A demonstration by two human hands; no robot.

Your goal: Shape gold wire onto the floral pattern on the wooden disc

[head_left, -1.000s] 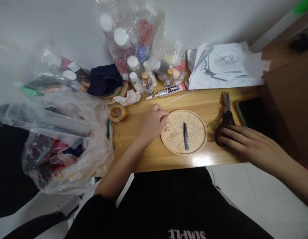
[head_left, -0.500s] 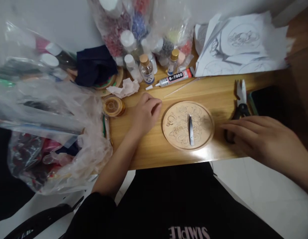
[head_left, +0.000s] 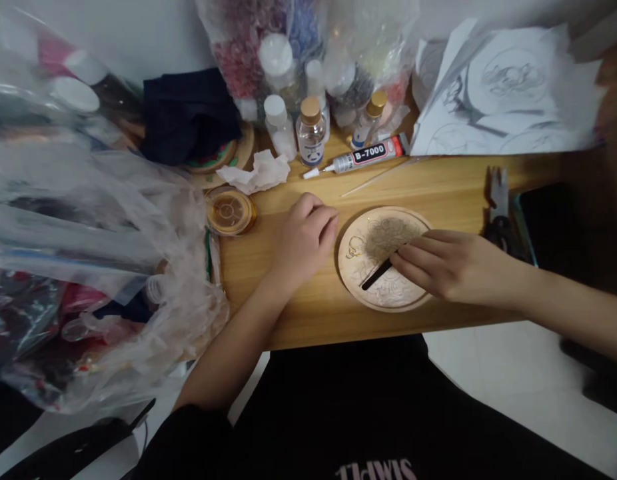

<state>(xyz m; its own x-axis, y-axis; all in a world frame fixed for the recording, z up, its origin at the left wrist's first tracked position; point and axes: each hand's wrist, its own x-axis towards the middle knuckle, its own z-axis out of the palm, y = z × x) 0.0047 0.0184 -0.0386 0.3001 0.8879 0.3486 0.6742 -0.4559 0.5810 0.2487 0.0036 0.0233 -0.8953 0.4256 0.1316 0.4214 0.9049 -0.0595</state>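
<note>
My right hand has its fingers closed on dark tweezers, which lie slantwise over a round wooden board. Line drawings of flowers cover the board, and a small looped gold wire shape sits on its left part. Just left of the board, my left hand rests on the table with curled fingers, thumb and forefinger close together. Whether anything is pinched in it cannot be seen.
Behind lie a B-7000 glue tube, a thin stick and small bottles. A wire spool and plastic bags are at left. Scissors, a phone and printed drawings are at right.
My right hand has moved left from beside the scissors to the board and taken hold of the tweezers that lay there. The tweezers have turned slantwise. My left hand stays beside the board.
</note>
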